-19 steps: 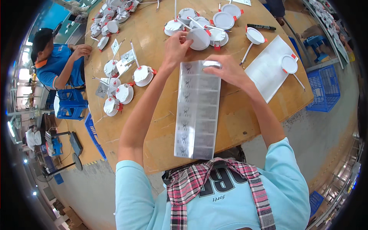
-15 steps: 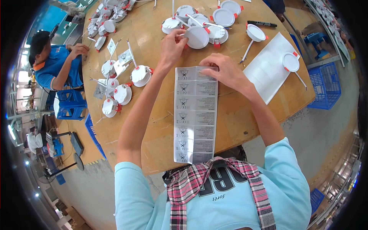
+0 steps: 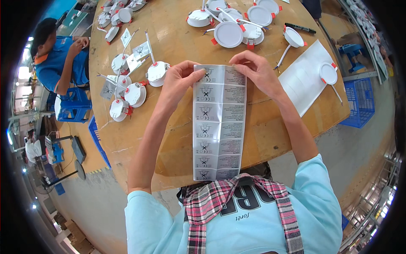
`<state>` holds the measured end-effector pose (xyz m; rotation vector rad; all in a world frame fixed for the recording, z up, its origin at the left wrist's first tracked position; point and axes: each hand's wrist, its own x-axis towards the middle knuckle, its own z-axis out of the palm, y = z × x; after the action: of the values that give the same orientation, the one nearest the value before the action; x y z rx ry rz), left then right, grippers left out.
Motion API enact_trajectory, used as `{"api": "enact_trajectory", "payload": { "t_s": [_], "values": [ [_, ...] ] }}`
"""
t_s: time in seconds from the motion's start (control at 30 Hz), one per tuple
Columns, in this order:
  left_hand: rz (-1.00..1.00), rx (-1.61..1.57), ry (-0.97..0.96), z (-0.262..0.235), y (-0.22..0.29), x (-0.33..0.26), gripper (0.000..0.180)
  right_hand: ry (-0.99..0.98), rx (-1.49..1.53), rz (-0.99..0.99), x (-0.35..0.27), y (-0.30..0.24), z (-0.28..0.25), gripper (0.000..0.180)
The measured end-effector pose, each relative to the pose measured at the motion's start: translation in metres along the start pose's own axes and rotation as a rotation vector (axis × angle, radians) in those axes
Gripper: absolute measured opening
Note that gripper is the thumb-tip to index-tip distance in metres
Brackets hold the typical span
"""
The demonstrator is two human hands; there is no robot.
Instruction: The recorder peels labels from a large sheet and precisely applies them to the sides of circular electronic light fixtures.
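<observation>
A long silvery sheet of printed labels (image 3: 220, 131) hangs between my hands, its lower end reaching my plaid apron straps. The thumb and fingers of my left hand (image 3: 179, 80) pinch its upper left corner. At the upper right corner, my right hand (image 3: 258, 74) grips the same sheet. Just beyond lies a round white downlight (image 3: 229, 34), face up with red clips, beside several others. Left of my left hand stands a white downlight (image 3: 157, 74) with its cable sticking up; behind it are several more with label tags (image 3: 140, 51) on their cables.
On the right lies a white sheet (image 3: 298, 80) with a downlight (image 3: 328, 73) on it. A black marker (image 3: 300, 28) rests farther back. Across the left side sits a person in blue (image 3: 63, 59). A blue crate (image 3: 358, 101) stands beyond the table's right edge.
My left hand has let go of a downlight and come back to the label sheet's upper left corner. My right hand still holds the sheet's top edge, now nearer its right corner.
</observation>
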<state>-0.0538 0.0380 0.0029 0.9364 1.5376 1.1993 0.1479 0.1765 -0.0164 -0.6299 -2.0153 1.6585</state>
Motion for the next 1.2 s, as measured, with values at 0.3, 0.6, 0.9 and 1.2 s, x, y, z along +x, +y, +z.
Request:
{"api": "enact_trajectory", "payload": {
  "t_s": [0.3,0.6,0.9,1.2],
  "values": [
    [-0.008,-0.008,-0.038,0.006,0.001,0.002,0.023,-0.032,-0.117,-0.040,0.013,-0.015,0.025,0.024],
    [0.740,0.924,0.521,0.070,0.022,0.098,0.068,0.010,-0.269,-0.064,0.010,0.000,0.033,0.020],
    [0.520,0.809,0.341,0.037,0.018,0.102,0.055,-0.013,-0.479,-0.219,0.008,-0.006,0.029,0.014],
    [0.162,-0.235,0.047,-0.005,-0.016,-0.013,0.070,-0.163,-0.655,-0.162,-0.002,-0.007,0.000,0.023]
  ]
}}
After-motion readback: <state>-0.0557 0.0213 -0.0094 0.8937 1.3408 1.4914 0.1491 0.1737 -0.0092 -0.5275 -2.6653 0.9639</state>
